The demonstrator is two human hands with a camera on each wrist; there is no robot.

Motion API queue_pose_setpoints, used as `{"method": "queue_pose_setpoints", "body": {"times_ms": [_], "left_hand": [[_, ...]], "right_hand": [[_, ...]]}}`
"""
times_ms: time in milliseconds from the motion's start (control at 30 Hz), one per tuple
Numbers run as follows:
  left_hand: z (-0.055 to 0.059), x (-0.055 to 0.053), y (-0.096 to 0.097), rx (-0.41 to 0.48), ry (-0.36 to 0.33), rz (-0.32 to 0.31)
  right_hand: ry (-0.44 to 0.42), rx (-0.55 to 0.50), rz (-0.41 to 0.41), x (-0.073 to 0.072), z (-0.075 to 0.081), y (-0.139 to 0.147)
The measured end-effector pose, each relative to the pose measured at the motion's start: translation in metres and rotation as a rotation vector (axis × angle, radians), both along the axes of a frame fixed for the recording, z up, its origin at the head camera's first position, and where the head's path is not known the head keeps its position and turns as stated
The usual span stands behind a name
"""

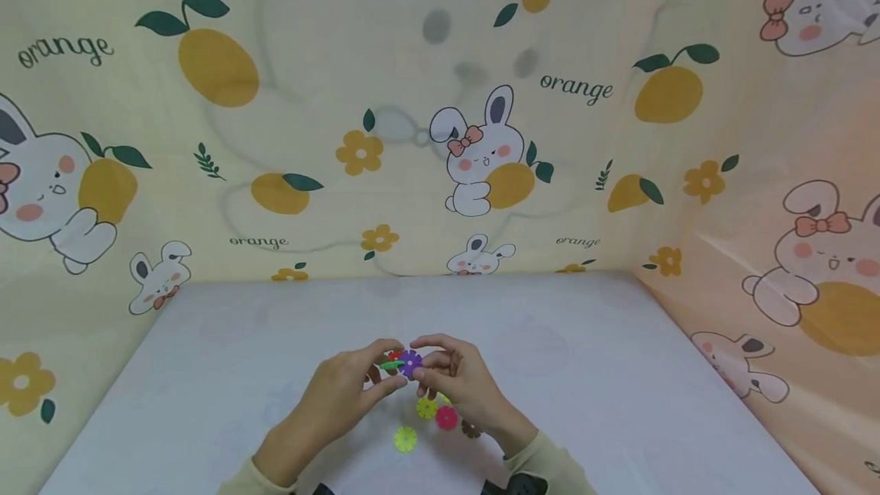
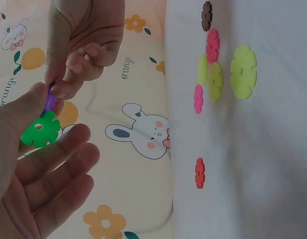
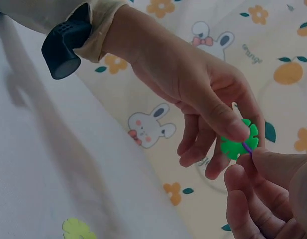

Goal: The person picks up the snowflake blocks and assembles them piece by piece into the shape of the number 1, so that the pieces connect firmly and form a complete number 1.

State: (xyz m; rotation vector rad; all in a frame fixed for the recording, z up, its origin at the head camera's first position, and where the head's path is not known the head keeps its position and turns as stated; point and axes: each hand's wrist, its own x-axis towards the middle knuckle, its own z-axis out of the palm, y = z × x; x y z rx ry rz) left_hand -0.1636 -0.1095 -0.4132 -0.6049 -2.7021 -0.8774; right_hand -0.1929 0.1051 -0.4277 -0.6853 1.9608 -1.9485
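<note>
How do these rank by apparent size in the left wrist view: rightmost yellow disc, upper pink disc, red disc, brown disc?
Rightmost yellow disc
Upper pink disc
Red disc and brown disc: too alike to rank

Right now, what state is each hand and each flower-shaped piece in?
Left hand: pinching the green piece.
Right hand: pinching the purple piece.
Green piece: raised off the white table.
Purple piece: raised, meeting the green piece; how far slotted in, unclear.
Three yellow-green pieces: lying on the table.
Two pink pieces: lying on the table.
Brown piece: lying there too.
Red piece: likewise.
</note>
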Motion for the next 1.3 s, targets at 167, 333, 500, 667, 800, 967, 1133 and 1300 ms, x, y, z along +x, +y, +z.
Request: {"method": "queue_pose_setpoints", "body": {"times_ms": [167, 333, 500, 667, 800, 967, 1133, 1300], "left_hand": [[-0.003, -0.001, 0.002, 0.032, 0.045, -0.042], [-0.004, -0.001, 0.004, 0.063, 0.097, -0.062], [-0.004, -0.002, 0.007, 0.084, 0.108, -0.068], [0.0, -0.005, 0.008, 0.067, 0.048, -0.005], [0.003, -0.007, 0.007, 0.063, -0.023, 0.042], [0.001, -0.009, 0.004, 0.095, -0.038, 0.037], [-0.006, -0.01, -0.002, 0.139, -0.009, -0.001], [-0.01, -0.01, -0.005, 0.186, -0.055, -0.028]], "right_hand": [[0.02, -0.025, 0.002, 0.001, 0.0, -0.001], [0.033, -0.007, 0.013, 0.001, 0.001, 0.0], [0.071, 0.056, 0.02, -0.003, 0.005, 0.006], [0.105, 0.129, -0.043, -0.011, 0.009, 0.019], [0.131, 0.197, -0.11, -0.018, 0.009, 0.028], [0.129, 0.25, -0.155, -0.028, -0.001, 0.036], [0.088, 0.281, -0.163, -0.034, -0.016, 0.038], [0.074, 0.322, -0.161, -0.038, -0.029, 0.037]]}}
